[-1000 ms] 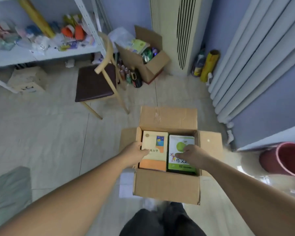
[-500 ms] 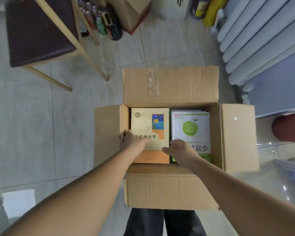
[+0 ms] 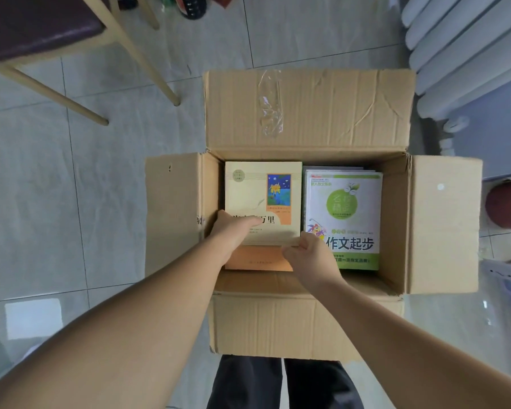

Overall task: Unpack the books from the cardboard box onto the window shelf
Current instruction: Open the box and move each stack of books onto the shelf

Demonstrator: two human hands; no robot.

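Note:
An open cardboard box (image 3: 304, 323) stands on the floor in front of my legs, its flaps spread out. Inside lie two stacks of books. The top book on the left is cream and orange (image 3: 261, 190); the top one on the right is white and green (image 3: 344, 208). My left hand (image 3: 233, 230) grips the cream book at its left edge, thumb lying across the cover. My right hand (image 3: 307, 255) pinches the same book at its lower right edge. The window shelf is out of view.
A wooden chair (image 3: 56, 45) with a dark seat stands at the upper left. White curtain folds (image 3: 466, 51) hang at the upper right above a grey wall. A dark red bucket (image 3: 508, 208) sits at the right edge. Tiled floor surrounds the box.
The camera has tilted down and come closer to the box. My right hand has shifted from the green book to the cream book's right edge; my left hand stays on the cream book.

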